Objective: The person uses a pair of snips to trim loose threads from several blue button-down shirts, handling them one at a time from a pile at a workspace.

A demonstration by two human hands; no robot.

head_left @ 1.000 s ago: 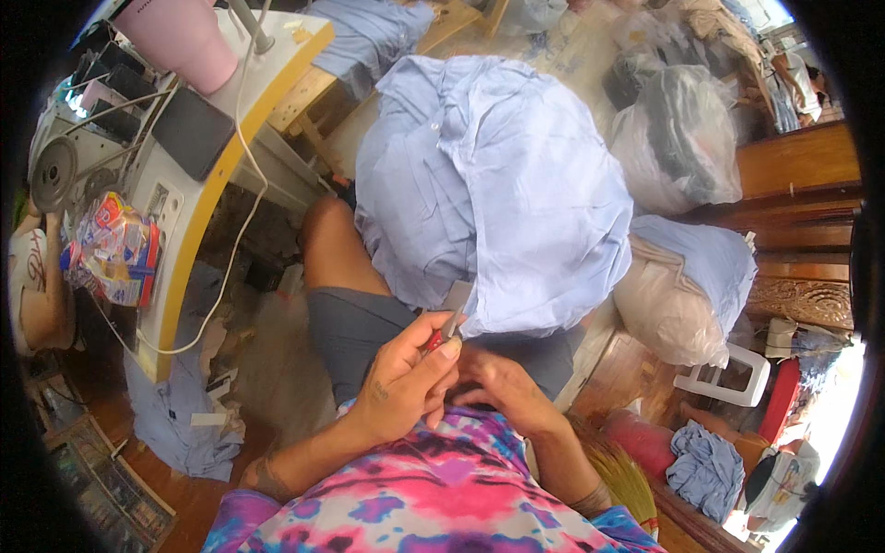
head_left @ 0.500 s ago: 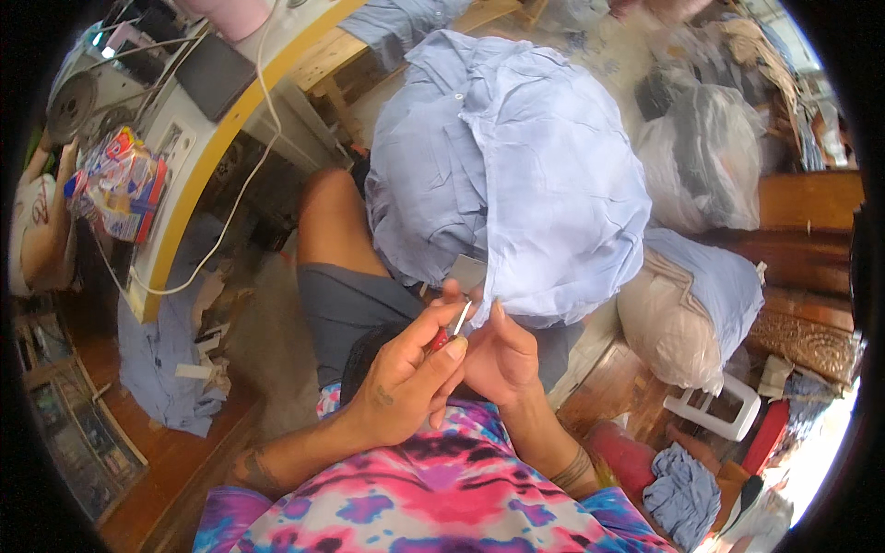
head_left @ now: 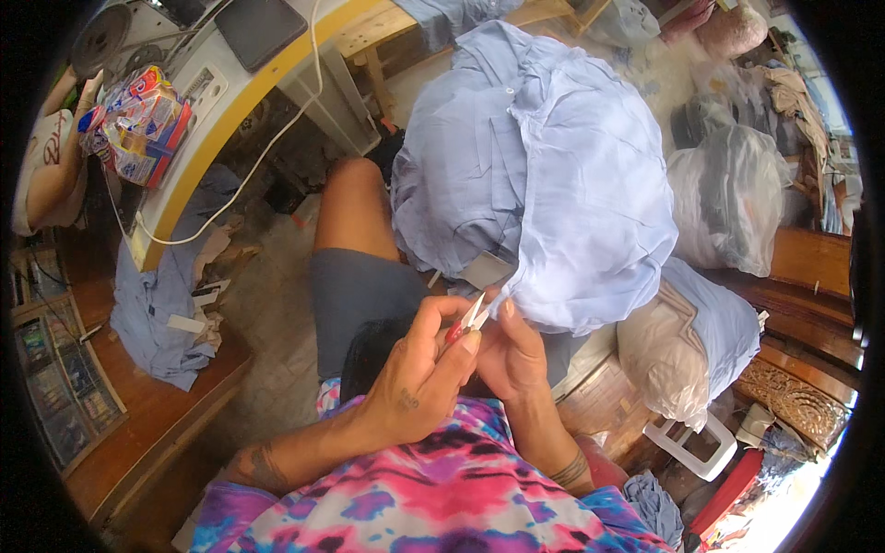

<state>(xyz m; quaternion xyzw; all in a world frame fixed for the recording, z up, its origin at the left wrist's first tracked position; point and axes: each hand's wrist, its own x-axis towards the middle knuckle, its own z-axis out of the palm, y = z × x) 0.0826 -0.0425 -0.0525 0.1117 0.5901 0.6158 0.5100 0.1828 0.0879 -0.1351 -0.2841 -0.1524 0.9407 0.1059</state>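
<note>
My left hand [head_left: 415, 378] grips small red-handled thread snips [head_left: 466, 323], their metal tips pointing up toward the edge of a light blue shirt [head_left: 544, 184] heaped over my lap. My right hand [head_left: 512, 355] pinches the lower edge of that shirt right beside the snips' tips. Both hands meet just above my knee in grey shorts [head_left: 355, 295]. The blades are partly hidden by my fingers.
A yellow-edged sewing table [head_left: 198, 157] with a white cable and a colourful packet [head_left: 138, 124] stands at the left. Another person's arm [head_left: 51, 175] shows at the far left. Blue cloth [head_left: 152, 295] lies on a wooden bench. Clear bags of garments [head_left: 728, 203] and a pale sack [head_left: 668, 346] sit right.
The view has tilted down and left, so the shirt pile sits more to the right. My hands stay together at the shirt's edge, with the snips now raised to the fabric.
</note>
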